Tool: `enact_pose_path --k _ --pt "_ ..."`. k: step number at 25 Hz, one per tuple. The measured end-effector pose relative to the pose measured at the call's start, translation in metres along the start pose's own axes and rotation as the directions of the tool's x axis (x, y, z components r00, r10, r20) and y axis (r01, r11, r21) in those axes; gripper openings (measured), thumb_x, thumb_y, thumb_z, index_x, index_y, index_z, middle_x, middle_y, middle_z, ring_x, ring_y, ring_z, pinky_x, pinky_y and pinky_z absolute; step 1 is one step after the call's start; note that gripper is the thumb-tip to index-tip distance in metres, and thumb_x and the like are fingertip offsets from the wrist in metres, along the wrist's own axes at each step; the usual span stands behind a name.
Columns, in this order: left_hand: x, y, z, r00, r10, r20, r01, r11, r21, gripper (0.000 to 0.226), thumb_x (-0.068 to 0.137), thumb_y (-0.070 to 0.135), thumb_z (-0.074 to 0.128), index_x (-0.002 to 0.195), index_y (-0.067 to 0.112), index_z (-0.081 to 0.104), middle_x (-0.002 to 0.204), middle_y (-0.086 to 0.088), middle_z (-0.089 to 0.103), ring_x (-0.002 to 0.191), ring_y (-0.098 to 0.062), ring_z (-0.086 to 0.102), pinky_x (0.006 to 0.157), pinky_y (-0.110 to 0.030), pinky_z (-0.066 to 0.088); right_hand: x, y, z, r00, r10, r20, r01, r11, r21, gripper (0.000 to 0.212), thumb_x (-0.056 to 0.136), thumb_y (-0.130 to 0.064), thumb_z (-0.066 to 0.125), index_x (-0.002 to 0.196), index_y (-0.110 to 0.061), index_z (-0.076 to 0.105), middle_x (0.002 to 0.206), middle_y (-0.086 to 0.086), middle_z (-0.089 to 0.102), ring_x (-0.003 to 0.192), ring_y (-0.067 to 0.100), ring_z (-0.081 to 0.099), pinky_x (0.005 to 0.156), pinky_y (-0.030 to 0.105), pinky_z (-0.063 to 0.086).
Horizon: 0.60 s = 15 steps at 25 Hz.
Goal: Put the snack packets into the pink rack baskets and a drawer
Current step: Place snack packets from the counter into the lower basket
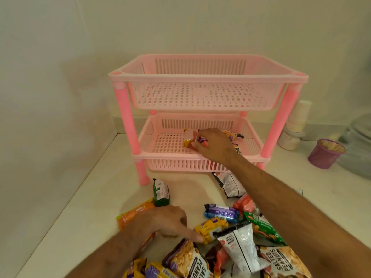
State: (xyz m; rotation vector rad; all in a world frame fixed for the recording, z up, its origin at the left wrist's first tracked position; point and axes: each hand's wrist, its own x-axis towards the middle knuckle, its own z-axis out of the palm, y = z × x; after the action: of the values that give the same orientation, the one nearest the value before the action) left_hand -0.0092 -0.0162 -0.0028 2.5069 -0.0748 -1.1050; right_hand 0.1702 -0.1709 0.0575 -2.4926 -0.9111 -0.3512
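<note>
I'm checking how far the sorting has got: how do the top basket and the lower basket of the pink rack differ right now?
The top basket looks bare, with no packets seen in it; the lower basket already holds several snack packets. The right hand reaches into the lower basket, gripping small packets; nothing reaches into the top one. Both are pink, perforated and rectangular.

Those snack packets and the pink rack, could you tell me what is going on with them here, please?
A person is sorting snack packets into a two-tier pink rack on a pale counter. The right hand is inside the lower basket, holding a few small packets there; a couple more lie in that basket behind the hand. The left hand rests on the counter pile, its fingers touching a yellow packet. The upper basket looks empty, and many packets are not yet put away.
</note>
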Motion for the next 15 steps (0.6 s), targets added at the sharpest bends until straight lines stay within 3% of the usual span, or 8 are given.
enact_pose_path --k 3,6,9,11,13,15 --pt "-0.003 0.0 0.015 0.998 -0.003 0.062 -0.003 0.995 0.102 0.075 0.044 0.088 0.074 0.091 0.03 0.064 0.094 0.015 0.062 0.089 -0.009 0.059 0.07 -0.03 0.048 -0.025 -0.012 -0.004 0.997 -0.002 -0.074 0.01 0.994 0.109 0.025 0.088 -0.042 0.067 0.097 -0.02 0.074 0.095 0.001 0.075 0.087 0.02 0.067 0.077 0.033 0.05" --pt "-0.006 -0.001 0.026 0.997 0.08 0.02 -0.08 0.997 -0.015 0.061 0.057 0.068 0.084 0.095 0.023 0.069 0.095 0.011 0.068 0.093 -0.014 0.064 0.07 -0.028 0.047 -0.047 -0.021 -0.001 0.997 -0.003 -0.081 0.019 0.98 0.199 0.022 0.088 -0.035 0.071 0.1 -0.018 0.076 0.099 -0.002 0.076 0.086 0.015 0.065 0.081 0.034 0.051" --pt "-0.014 -0.006 0.03 0.988 0.132 -0.077 -0.144 0.973 -0.182 0.048 0.066 0.047 0.089 0.099 0.018 0.069 0.103 0.002 0.074 0.099 -0.02 0.069 0.074 -0.03 0.053 -0.064 -0.026 0.001 0.995 0.073 -0.072 -0.049 0.957 0.285 0.025 0.085 -0.03 0.075 0.105 -0.015 0.076 0.104 0.003 0.075 0.102 0.028 0.064 0.1 0.046 0.044" --pt "-0.022 -0.009 0.024 0.978 0.142 -0.151 -0.185 0.928 -0.325 0.037 0.069 0.031 0.091 0.093 0.017 0.067 0.097 -0.001 0.074 0.092 -0.02 0.072 0.07 -0.03 0.058 -0.075 -0.029 0.0 0.987 0.094 -0.132 -0.045 0.942 0.332 0.026 0.083 -0.027 0.078 0.105 -0.013 0.076 0.105 0.003 0.075 0.106 0.031 0.064 0.103 0.05 0.043" --pt "-0.033 -0.012 0.011 0.943 0.17 -0.286 -0.281 0.867 -0.411 0.034 0.07 0.019 0.091 0.089 0.01 0.065 0.084 -0.003 0.069 0.076 -0.019 0.07 0.063 -0.03 0.057 -0.084 -0.034 -0.002 0.985 0.087 -0.146 -0.018 0.908 0.418 0.028 0.082 -0.026 0.08 0.106 -0.013 0.075 0.105 0.001 0.076 0.102 0.021 0.068 0.1 0.05 0.049" --pt "-0.042 -0.011 -0.006 0.876 0.169 -0.452 -0.38 0.819 -0.43 0.034 0.07 0.015 0.091 0.088 0.004 0.064 0.076 -0.006 0.068 0.068 -0.017 0.067 0.057 -0.029 0.054 -0.092 -0.042 -0.005 0.995 0.097 -0.035 -0.062 0.834 0.548 0.036 0.08 -0.027 0.083 0.112 -0.014 0.073 0.106 -0.001 0.075 0.096 0.012 0.07 0.093 0.041 0.057"
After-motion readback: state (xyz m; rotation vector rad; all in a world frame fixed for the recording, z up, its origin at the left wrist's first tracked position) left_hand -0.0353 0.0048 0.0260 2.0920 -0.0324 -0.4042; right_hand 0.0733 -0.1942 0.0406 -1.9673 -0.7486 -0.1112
